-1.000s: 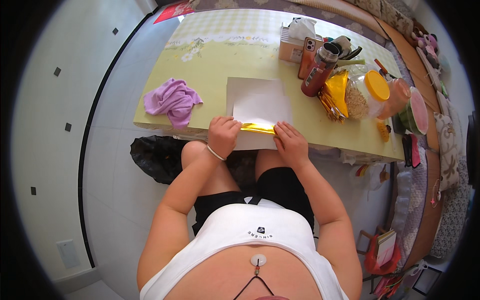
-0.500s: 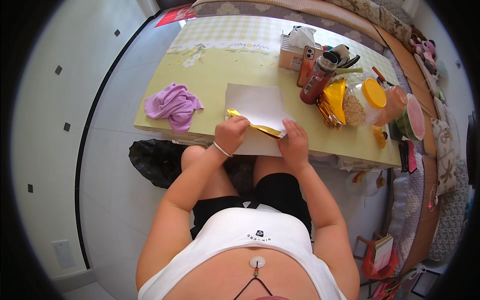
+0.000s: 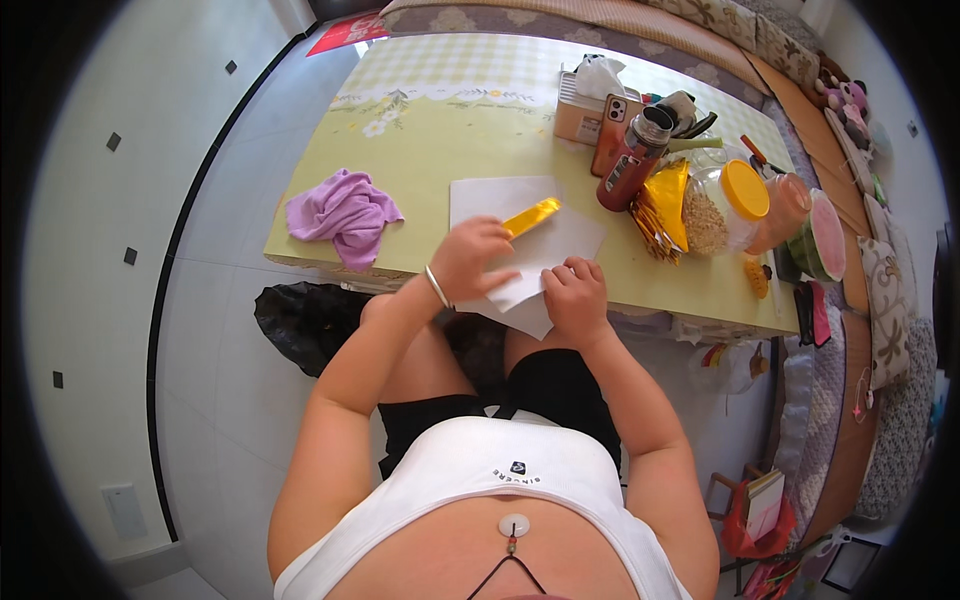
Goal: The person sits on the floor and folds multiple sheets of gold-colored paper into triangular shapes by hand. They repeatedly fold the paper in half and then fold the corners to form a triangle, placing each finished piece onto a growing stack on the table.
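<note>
My left hand [image 3: 474, 262] is over white paper, thumb held apart from the curled fingers. A folded shiny gold foil strip [image 3: 534, 216] juts up and right from those fingertips, apparently gripped between them; their exact hold is hidden. My right hand [image 3: 576, 296] is closed on the near right side of a white paper sheet [image 3: 570, 240], fingers bent over it. This sheet lies askew over more white paper [image 3: 475, 195], and a corner hangs past the table's near edge.
On the table [image 3: 430, 160], a purple cloth [image 3: 345, 215] lies left. Rightward stand a red flask [image 3: 632, 165], a phone [image 3: 610, 135], a tissue box [image 3: 580, 108], gold foil packets [image 3: 662, 205], a yellow-lidded jar [image 3: 715, 205] and cut watermelon [image 3: 822, 240]. A black bag [image 3: 305, 320] sits below.
The gold strip has left my right hand and swung to point up and right from my left. My right hand has moved down onto the paper, and the top sheet has turned.
</note>
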`<state>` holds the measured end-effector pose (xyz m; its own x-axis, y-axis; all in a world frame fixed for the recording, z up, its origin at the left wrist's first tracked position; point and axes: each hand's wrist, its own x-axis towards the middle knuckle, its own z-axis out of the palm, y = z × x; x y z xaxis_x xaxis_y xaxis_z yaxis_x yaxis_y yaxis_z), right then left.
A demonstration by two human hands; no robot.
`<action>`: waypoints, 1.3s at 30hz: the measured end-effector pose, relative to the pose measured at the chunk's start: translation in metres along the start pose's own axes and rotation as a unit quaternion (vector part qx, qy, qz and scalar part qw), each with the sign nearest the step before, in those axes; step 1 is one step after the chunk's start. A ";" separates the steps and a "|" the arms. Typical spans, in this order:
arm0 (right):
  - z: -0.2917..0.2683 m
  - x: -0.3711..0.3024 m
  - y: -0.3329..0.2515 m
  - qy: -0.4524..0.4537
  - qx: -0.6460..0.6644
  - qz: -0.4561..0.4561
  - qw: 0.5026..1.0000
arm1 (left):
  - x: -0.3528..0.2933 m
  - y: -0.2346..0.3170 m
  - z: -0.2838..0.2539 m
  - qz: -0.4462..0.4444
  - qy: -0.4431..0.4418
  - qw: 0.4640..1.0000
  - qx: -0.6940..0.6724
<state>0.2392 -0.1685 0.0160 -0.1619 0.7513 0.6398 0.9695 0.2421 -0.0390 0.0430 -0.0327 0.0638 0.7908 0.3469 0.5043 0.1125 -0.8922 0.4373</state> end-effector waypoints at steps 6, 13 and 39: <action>-0.005 0.004 -0.026 -0.084 -0.019 0.046 0.995 | -0.041 0.057 0.031 -0.026 0.002 0.993 0.111; -0.008 0.005 -0.006 -0.110 0.208 0.106 0.966 | -0.043 0.028 0.020 -0.071 0.041 0.996 0.030; 0.042 0.010 0.050 0.022 0.127 0.301 0.945 | -0.019 -0.005 0.059 -0.002 0.107 0.982 0.155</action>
<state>0.2783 -0.1231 -0.0112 0.4188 0.7750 0.4734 0.8066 -0.0780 -0.5859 0.0633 -0.0516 0.0078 0.6490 0.3736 0.6628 0.3185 -0.9245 0.2092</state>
